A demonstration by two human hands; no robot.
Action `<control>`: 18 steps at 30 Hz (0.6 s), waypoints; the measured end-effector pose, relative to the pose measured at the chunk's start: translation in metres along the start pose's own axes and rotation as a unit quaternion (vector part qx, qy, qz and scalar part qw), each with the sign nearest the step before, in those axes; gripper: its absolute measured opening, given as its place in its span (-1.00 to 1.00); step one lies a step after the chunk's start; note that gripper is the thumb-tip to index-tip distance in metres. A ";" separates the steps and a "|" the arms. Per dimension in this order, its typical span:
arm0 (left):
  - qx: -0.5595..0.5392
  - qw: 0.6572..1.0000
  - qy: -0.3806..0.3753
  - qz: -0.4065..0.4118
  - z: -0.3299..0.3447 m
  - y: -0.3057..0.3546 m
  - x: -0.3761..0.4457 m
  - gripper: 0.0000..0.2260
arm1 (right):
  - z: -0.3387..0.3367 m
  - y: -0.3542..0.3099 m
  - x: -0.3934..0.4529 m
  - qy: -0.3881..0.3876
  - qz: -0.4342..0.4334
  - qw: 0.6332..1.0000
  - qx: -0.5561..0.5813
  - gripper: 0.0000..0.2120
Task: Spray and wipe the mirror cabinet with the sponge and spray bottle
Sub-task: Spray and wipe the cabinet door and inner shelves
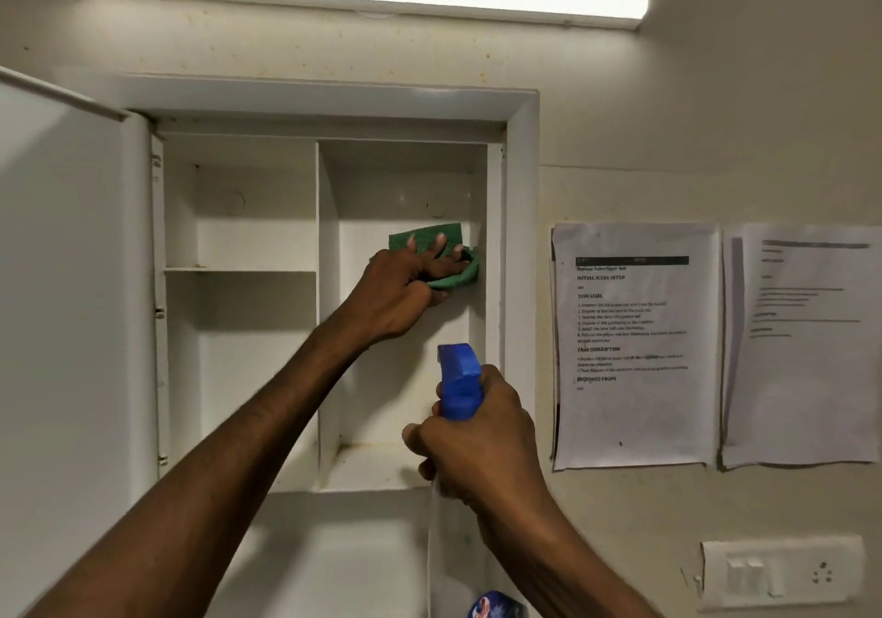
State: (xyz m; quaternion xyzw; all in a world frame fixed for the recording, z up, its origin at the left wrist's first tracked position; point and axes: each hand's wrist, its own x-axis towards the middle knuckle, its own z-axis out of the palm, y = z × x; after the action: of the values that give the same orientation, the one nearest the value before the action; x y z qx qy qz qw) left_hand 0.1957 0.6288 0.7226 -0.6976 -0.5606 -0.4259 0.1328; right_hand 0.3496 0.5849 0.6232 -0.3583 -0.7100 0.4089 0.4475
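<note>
Open cabinet [520, 283], left hand [405, 293] pressing sponge [446, 254]

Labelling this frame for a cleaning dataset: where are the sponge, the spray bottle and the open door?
sponge [426, 237]: head view, upper green face.
spray bottle [459, 381]: head view, blue nozzle head.
door [67, 312]: head view, inner panel.

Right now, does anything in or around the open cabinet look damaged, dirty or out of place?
Nothing damaged. The cabinet is bare but grimy: brownish staining along the lower right compartment floor, and specks on the wall above.
</note>
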 end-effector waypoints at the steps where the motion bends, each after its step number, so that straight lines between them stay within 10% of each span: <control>1: -0.009 1.000 -0.005 0.000 0.002 -0.001 -0.005 -0.52 | 0.001 0.004 -0.002 -0.002 0.008 1.000 0.000 -0.63; 18: -0.052 0.997 -0.048 -0.024 0.030 -0.015 -0.045 -0.52 | 0.012 0.038 -0.024 -0.004 0.038 0.999 -0.032 -0.64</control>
State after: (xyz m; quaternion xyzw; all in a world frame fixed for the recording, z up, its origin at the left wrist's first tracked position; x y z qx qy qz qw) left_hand 0.1952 0.6236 0.6663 -0.7094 -0.5603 -0.4235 0.0588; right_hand 0.3521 0.5762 0.5777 -0.3979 -0.7103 0.4039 0.4171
